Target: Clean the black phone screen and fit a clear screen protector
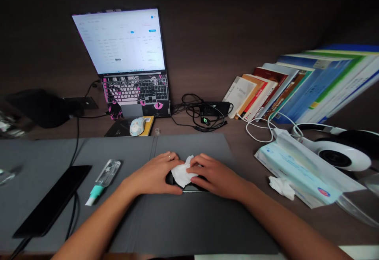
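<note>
In front of me on the grey desk mat [237, 220] lies a dark, flat, glossy device [169, 179], mostly covered by my hands. My left hand [156, 172], with a ring on one finger, grips its left part, thumb along the near edge. A crumpled white tissue [182, 175] lies against the device's top. My right hand [217, 176] closes its bent fingers on the tissue's right side. To the left of my left hand rests a clear spray bottle [109, 173] with a mint-green neck, and beyond it a black phone-like slab [53, 202] with a cable.
An open laptop [121, 47] stands at the back, a mouse [137, 126] before it. Tangled cables surround a black power adapter [214, 109]. Books [319, 82] lean at right, above white headphones [352, 153], a tissue pack [299, 169] and a crumpled tissue [282, 187].
</note>
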Available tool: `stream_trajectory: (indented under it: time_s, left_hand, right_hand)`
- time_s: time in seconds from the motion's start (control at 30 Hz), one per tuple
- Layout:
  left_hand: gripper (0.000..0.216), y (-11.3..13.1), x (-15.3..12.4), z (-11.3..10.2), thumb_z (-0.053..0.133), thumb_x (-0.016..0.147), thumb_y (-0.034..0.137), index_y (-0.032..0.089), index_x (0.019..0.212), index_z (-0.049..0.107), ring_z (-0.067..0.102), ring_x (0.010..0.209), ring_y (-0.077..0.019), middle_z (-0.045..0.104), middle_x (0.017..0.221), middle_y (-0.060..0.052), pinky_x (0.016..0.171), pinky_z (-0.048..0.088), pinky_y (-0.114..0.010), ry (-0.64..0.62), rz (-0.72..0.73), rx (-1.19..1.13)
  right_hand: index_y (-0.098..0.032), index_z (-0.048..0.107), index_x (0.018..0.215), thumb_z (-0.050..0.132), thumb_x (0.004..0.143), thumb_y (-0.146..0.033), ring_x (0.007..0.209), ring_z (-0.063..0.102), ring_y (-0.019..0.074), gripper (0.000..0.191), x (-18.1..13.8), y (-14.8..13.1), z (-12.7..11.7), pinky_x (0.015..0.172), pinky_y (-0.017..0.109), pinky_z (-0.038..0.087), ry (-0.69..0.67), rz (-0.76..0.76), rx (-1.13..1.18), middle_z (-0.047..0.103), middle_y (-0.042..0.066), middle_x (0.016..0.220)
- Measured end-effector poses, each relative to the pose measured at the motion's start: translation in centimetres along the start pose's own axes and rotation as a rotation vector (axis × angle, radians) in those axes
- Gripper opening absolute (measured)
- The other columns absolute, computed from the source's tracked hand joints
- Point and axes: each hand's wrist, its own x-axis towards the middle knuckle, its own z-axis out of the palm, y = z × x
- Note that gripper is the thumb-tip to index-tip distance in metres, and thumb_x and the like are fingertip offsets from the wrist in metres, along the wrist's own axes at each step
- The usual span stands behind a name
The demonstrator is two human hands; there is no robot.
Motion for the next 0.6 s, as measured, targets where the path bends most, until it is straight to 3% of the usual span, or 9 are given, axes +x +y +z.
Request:
stream_trajectory:
  time_s: [0.1, 0.2, 0.33, 0.43, 0.6]
  left_hand:
    - [0.062, -0.1, 0.0, 0.2, 0.084, 0.075, 0.047, 0.023, 0.126, 0.060, 0.059, 0.105, -0.0285, 0.060, 0.113, -0.007, 0.091, 0.047, -0.041, 0.013, -0.005, 0.012]
    - [0.052, -0.2, 0.1, 0.3, 0.083, 0.075, 0.049, 0.022, 0.116, 0.063, 0.059, 0.100, -0.0272, 0.060, 0.108, -0.006, 0.089, 0.048, -0.040, 0.030, 0.016, 0.019]
    - [0.044, -0.1, 0.2, 0.4, 0.081, 0.076, 0.049, 0.022, 0.106, 0.065, 0.059, 0.096, -0.0254, 0.060, 0.102, -0.005, 0.086, 0.048, -0.038, 0.046, 0.020, 0.027]
    - [0.047, 0.0, 0.2, 0.3, 0.083, 0.074, 0.050, 0.022, 0.107, 0.064, 0.059, 0.097, -0.0258, 0.060, 0.105, -0.005, 0.088, 0.047, -0.039, 0.039, 0.011, 0.027]
    - [0.056, 0.0, 0.2, 0.1, 0.086, 0.071, 0.049, 0.023, 0.115, 0.064, 0.059, 0.100, -0.0272, 0.060, 0.108, -0.005, 0.089, 0.048, -0.040, 0.015, 0.000, -0.001]
  right_hand:
    - [-0.020, 0.066, 0.122, 0.052, 0.103, -0.033, 0.117, 0.055, 0.0261, 0.026, 0.1, -0.1, 0.4, 0.102, 0.045, 0.042, 0.017, -0.019, -0.065, 0.065, 0.012, 0.124]
    - [-0.022, 0.065, 0.122, 0.056, 0.102, -0.038, 0.120, 0.055, 0.0262, 0.028, 0.2, -0.7, 0.5, 0.107, 0.047, 0.037, -0.054, -0.112, -0.065, 0.067, 0.009, 0.125]
    - [-0.019, 0.054, 0.140, 0.056, 0.100, -0.050, 0.128, 0.053, 0.0286, 0.050, 0.2, -1.4, 0.6, 0.107, 0.047, 0.038, -0.108, -0.169, -0.006, 0.062, 0.014, 0.137]
    - [-0.017, 0.048, 0.146, 0.054, 0.101, -0.049, 0.134, 0.050, 0.0275, 0.056, 0.2, -1.5, 0.7, 0.110, 0.044, 0.036, -0.123, -0.198, 0.053, 0.060, 0.015, 0.141]
    - [-0.015, 0.051, 0.142, 0.054, 0.101, -0.049, 0.136, 0.048, 0.0299, 0.054, 0.3, -1.4, 1.1, 0.115, 0.048, 0.030, -0.102, -0.136, 0.001, 0.061, 0.016, 0.140]
